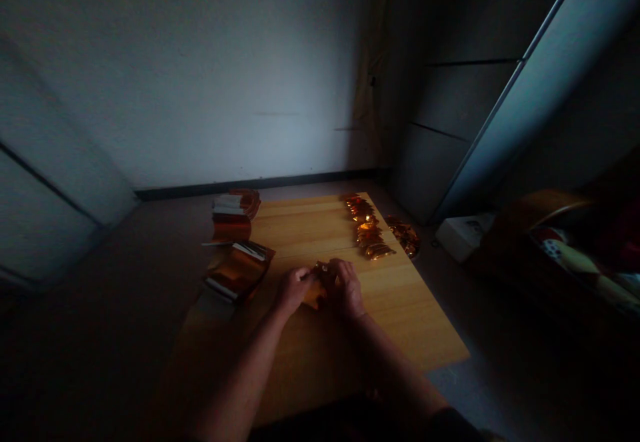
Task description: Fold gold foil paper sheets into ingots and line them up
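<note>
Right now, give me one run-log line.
hands: left hand, right hand on orange foil piece; table left edge: shiny sheets; right edge: foil bundles

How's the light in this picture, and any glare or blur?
Head view: dim, with the wall much paler than the corners; glints on the foil row; near end of the table in shadow; left hand and right hand soft, the foil between them poorly defined.

2 hands (293, 290) (349, 287), 1 foil piece (313, 294), 2 sheet stacks (231, 229) (239, 271), 1 table (305, 229).
</note>
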Demonstrator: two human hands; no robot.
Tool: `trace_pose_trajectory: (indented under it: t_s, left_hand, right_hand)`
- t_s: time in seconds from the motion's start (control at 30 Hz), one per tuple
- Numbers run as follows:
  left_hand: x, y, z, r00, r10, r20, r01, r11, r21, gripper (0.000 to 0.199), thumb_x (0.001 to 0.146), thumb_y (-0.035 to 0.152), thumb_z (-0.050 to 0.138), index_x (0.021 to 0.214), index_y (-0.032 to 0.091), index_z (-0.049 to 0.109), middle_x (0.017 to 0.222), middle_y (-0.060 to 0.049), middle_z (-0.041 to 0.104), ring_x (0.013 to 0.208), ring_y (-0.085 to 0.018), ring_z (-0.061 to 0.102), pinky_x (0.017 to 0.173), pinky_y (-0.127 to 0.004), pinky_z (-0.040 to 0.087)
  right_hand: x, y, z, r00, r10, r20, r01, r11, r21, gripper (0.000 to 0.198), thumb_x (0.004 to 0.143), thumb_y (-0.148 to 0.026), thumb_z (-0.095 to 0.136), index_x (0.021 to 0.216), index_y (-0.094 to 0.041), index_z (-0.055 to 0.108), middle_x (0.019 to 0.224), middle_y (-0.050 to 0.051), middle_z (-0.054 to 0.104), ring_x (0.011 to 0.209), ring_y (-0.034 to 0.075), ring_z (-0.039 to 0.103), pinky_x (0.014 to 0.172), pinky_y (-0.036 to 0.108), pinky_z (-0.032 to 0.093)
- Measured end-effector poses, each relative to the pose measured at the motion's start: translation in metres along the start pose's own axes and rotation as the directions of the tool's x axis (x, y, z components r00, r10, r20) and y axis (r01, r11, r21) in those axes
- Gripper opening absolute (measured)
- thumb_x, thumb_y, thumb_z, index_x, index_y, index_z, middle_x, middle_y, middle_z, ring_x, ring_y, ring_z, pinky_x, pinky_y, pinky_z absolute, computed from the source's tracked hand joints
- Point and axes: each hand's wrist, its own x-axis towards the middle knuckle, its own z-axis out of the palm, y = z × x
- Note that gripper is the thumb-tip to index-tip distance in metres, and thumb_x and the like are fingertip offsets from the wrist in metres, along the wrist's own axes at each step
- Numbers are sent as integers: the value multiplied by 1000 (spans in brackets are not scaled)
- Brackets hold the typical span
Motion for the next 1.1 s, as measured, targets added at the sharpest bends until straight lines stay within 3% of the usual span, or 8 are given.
trace_pose_trajectory:
  t_s: [0.1, 0.23, 0.33, 0.47, 0.63, 0.87, 1.1]
  left_hand:
    - [-1, -2, 0, 998, 47, 39, -45, 998, -53, 31, 72, 44, 52, 64, 15, 61, 56, 3, 55, 58, -12, 49, 54, -20, 34]
    - [-5, 1, -2, 997, 14, 73, -7, 995, -97, 31, 70, 45, 54, 61, 15, 57, 53, 5, 47, 54, -10, 43, 51, -20, 31]
    - [-7, 2, -1, 997, -9, 73, 17, 994, -108, 32, 68, 47, 56, 60, 16, 55, 52, 6, 44, 53, -9, 41, 50, -20, 29]
    - [-7, -1, 1, 996, -14, 87, 27, 989, -146, 33, 67, 48, 57, 61, 16, 54, 53, 6, 43, 53, -9, 40, 50, -20, 30]
    - [-8, -4, 2, 998, -23, 51, 31, 986, -162, 32, 67, 46, 57, 59, 16, 51, 53, 6, 41, 53, -9, 38, 49, -20, 29]
    - [-7, -1, 3, 999, -5, 43, 12, 986, -167, 30, 64, 45, 57, 56, 18, 47, 52, 6, 37, 52, -8, 35, 49, -20, 28]
    - [-3, -7, 5, 999, -18, 33, 22, 992, -128, 31, 64, 45, 57, 54, 18, 46, 48, 7, 36, 49, -8, 34, 47, -20, 25]
  right_hand:
    - [3, 8, 3, 979, 202, 25, -197, 908, 370, 41, 81, -44, 56, 113, -18, 56, 99, 6, 64, 79, 15, 59, 67, 25, 47]
    - [9, 14, -2, 957, 232, 175, -291, 763, 577, 43, 72, -55, 63, 86, -14, 62, 78, 5, 66, 72, 17, 60, 61, 25, 47]
    - [12, 12, -7, 954, 205, 220, -298, 736, 607, 41, 68, -55, 67, 71, -15, 60, 63, 0, 61, 61, 14, 56, 54, 23, 42]
    - [12, 4, -10, 954, 195, 230, -300, 692, 657, 38, 63, -51, 71, 64, -16, 55, 57, -3, 54, 54, 10, 49, 52, 21, 39]
    - [10, 4, -9, 945, 211, 252, -328, 591, 737, 32, 60, -43, 72, 65, -18, 53, 58, -5, 53, 53, 10, 49, 53, 22, 40]
    - [9, 10, -4, 949, 199, 246, -315, 521, 794, 24, 61, -36, 70, 64, -17, 56, 61, -2, 58, 58, 12, 54, 60, 24, 45]
    - [7, 5, -9, 947, 193, 258, -320, 484, 815, 18, 62, -32, 71, 63, -18, 61, 58, -2, 60, 54, 12, 53, 56, 23, 43]
